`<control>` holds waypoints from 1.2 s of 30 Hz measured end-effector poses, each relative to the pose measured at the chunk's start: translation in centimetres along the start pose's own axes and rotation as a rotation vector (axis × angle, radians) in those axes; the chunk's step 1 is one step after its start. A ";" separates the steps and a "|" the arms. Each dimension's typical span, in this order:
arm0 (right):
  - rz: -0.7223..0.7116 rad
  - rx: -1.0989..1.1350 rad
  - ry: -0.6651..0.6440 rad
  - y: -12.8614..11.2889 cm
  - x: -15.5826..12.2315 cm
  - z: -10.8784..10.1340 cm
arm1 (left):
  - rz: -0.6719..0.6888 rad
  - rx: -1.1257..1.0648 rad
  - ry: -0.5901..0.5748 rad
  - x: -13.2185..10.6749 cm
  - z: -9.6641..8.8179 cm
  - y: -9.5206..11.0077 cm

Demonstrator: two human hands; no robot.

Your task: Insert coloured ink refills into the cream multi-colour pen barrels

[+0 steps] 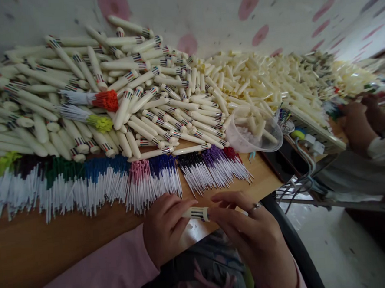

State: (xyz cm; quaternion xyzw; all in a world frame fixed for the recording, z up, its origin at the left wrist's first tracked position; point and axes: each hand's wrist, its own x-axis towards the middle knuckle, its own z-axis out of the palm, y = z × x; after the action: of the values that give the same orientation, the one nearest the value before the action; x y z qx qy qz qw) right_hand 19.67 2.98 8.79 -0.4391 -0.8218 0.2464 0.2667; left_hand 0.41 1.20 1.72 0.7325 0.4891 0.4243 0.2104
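Over the table's front edge, my left hand is closed around the body of a cream multicolour pen. The pen's slotted end, with dark slider strips, points right. My right hand, with a ring on one finger, pinches at that end; its fingertips partly hide the tip. Just beyond my hands lie rows of pen refills with white stems and coloured ends, sorted by colour: pink, blue, black, purple, red and others. Behind them is a big heap of similar cream pens.
A clear plastic tub with cream tubes and small translucent pieces stands right of the refills. Empty cream barrels are piled behind. A power strip with cables and dark phones lie at the right edge. Another person's hands are at far right.
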 end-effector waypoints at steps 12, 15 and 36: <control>-0.011 0.029 -0.005 0.5 0.8 0.1 | 0.016 0.052 0.004 -0.9 0.9 -0.7; 0.045 0.114 -0.006 0.4 0.7 0.4 | -0.001 0.056 -0.006 -1.0 1.1 -0.9; 0.464 0.676 -0.042 1.3 -0.7 2.3 | -0.033 0.124 0.074 -0.9 1.8 -0.7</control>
State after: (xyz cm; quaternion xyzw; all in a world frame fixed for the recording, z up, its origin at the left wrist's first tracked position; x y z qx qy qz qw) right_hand 19.26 2.61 6.13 -0.4954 -0.5790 0.5651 0.3163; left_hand 1.33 0.89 -0.18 0.7197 0.5338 0.4166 0.1532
